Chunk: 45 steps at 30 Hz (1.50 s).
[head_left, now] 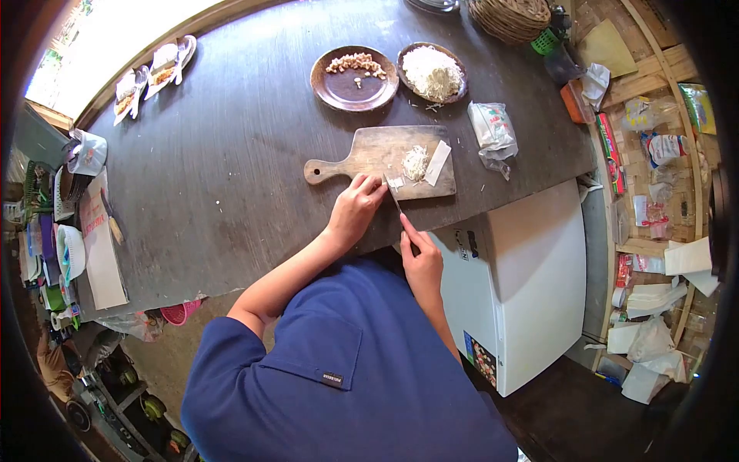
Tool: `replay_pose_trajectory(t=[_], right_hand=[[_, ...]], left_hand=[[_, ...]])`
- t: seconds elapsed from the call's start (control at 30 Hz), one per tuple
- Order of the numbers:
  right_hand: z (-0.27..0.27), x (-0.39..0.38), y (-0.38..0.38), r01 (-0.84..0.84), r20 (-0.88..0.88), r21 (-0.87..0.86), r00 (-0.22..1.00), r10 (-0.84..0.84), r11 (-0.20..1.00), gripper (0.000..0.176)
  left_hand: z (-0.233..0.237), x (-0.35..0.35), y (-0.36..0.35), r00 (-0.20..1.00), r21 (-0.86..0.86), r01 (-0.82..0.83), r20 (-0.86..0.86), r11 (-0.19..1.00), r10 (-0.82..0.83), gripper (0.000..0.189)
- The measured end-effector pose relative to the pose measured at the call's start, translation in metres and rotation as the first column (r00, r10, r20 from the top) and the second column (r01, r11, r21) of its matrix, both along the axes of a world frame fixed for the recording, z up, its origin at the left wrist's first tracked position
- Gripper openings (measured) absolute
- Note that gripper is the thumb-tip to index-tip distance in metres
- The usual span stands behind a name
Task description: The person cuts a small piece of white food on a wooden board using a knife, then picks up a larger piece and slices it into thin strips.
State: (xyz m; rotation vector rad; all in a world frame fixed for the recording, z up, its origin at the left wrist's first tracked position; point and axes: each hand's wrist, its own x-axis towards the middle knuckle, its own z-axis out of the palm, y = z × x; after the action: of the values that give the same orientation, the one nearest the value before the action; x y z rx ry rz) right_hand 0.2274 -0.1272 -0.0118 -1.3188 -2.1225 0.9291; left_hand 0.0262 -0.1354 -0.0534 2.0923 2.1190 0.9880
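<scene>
My right hand (422, 258) grips the handle of a kitchen knife (394, 199), its blade pointing up across the near edge of a wooden cutting board (373, 142). My left hand (358, 206) rests on the board's near edge with fingers pressed together beside the blade tip; what they hold is hidden. Small white pieces (396, 183) lie just right of the blade. Behind them is a heap of thin white shreds (415, 162), with a flat white strip (438, 162) on its right.
Beyond the board stand a brown plate (317, 85) of light brown chunks and a bowl (454, 98) heaped with white shreds. A plastic packet (493, 131) lies right of the board. Two filled paper trays (158, 73) sit far left. A white fridge (531, 277) stands right, below the dark table (231, 154).
</scene>
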Motion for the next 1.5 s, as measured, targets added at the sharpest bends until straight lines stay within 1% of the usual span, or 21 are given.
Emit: replay_pose_trajectory(t=[0.1, 0.17, 0.23, 0.3, 0.33, 0.4, 0.53, 0.6, 0.73, 0.83, 0.9, 1.0, 1.1, 1.13, 1.2, 1.3, 1.37, 1.43, 1.5], right_hand=[[0.006, -0.005, 0.003, -0.003, -0.017, -0.026, 1.000, 0.003, 1.000, 0.039], [0.008, -0.004, 0.004, -0.019, 0.036, -0.018, 0.999, 0.020, 1.000, 0.039], [0.002, 0.001, 0.000, -0.016, 0.004, -0.032, 1.000, 0.016, 0.999, 0.039], [-0.004, 0.003, 0.000, -0.015, -0.066, -0.025, 0.998, 0.013, 1.000, 0.039], [-0.004, 0.002, 0.002, -0.016, -0.065, -0.028, 0.998, 0.014, 0.999, 0.039], [-0.001, -0.003, 0.008, -0.017, -0.030, -0.088, 0.999, 0.015, 0.996, 0.038], [0.009, -0.004, 0.005, -0.021, -0.007, -0.068, 1.000, 0.020, 0.997, 0.038], [0.006, 0.004, 0.000, -0.003, -0.003, -0.072, 1.000, 0.003, 0.997, 0.037], [0.010, 0.003, 0.007, -0.023, 0.025, -0.032, 0.999, 0.024, 0.999, 0.037], [0.019, -0.001, 0.012, -0.026, 0.048, -0.044, 0.998, 0.028, 0.999, 0.037], [0.017, 0.003, 0.010, -0.034, 0.042, -0.065, 0.998, 0.037, 0.997, 0.037], [0.012, 0.002, 0.011, -0.023, 0.037, -0.069, 0.999, 0.026, 0.997, 0.037], [0.019, -0.003, 0.016, -0.037, 0.024, -0.090, 0.999, 0.040, 0.995, 0.038], [0.020, -0.003, 0.015, -0.042, 0.020, -0.087, 0.999, 0.044, 0.995, 0.038], [0.022, 0.000, 0.011, -0.044, 0.067, -0.095, 0.996, 0.051, 0.994, 0.038], [0.010, 0.003, 0.008, -0.053, 0.068, -0.040, 0.996, 0.055, 0.998, 0.038], [0.008, 0.001, 0.010, -0.051, 0.076, -0.051, 0.996, 0.055, 0.997, 0.038], [0.012, -0.001, 0.013, -0.041, 0.041, -0.109, 0.998, 0.046, 0.993, 0.038], [0.014, 0.001, 0.011, -0.059, 0.015, -0.078, 0.998, 0.060, 0.995, 0.038]], left_hand=[[0.000, 0.001, -0.004, 0.999, 0.006, -0.013, 0.031, 1.000, 0.013, 0.022], [0.000, -0.001, -0.002, 1.000, 0.037, -0.010, 0.019, 0.999, 0.009, 0.020], [-0.002, 0.000, -0.001, 1.000, 0.039, -0.008, 0.025, 0.999, 0.007, 0.020], [-0.002, 0.000, 0.000, 0.999, 0.049, -0.019, 0.041, 0.999, 0.017, 0.020], [-0.002, -0.001, 0.001, 0.999, 0.046, -0.020, 0.043, 0.999, 0.018, 0.020], [-0.001, -0.002, 0.001, 0.998, 0.058, -0.021, 0.067, 0.998, 0.017, 0.019], [-0.001, -0.002, 0.001, 0.997, 0.061, -0.027, 0.073, 0.998, 0.022, 0.019], [0.001, 0.000, -0.001, 0.998, 0.023, -0.035, 0.053, 0.999, 0.033, 0.022], [-0.003, 0.006, -0.004, 0.997, 0.044, -0.066, 0.029, 0.997, 0.065, 0.027], [-0.006, 0.001, -0.003, 0.998, 0.045, -0.036, 0.044, 0.998, 0.034, 0.032], [-0.005, -0.001, -0.005, 1.000, 0.043, -0.007, 0.014, 0.999, 0.007, 0.035], [-0.004, 0.001, -0.005, 0.999, 0.031, -0.027, 0.041, 0.999, 0.026, 0.035], [0.000, 0.004, -0.006, 0.995, 0.017, -0.072, 0.063, 0.997, 0.071, 0.033], [0.000, 0.003, -0.005, 0.995, 0.021, -0.076, 0.059, 0.997, 0.075, 0.033], [-0.003, 0.002, -0.005, 0.997, 0.033, -0.064, 0.037, 0.997, 0.063, 0.030], [-0.003, 0.002, -0.004, 0.997, 0.041, -0.072, 0.031, 0.997, 0.071, 0.028], [0.000, 0.001, -0.005, 0.997, 0.027, -0.073, 0.008, 0.997, 0.073, 0.027], [0.002, 0.001, -0.004, 0.997, 0.017, -0.070, -0.019, 0.997, 0.071, 0.027], [0.003, 0.000, -0.006, 0.993, 0.063, -0.105, -0.050, 0.992, 0.108, 0.024]])
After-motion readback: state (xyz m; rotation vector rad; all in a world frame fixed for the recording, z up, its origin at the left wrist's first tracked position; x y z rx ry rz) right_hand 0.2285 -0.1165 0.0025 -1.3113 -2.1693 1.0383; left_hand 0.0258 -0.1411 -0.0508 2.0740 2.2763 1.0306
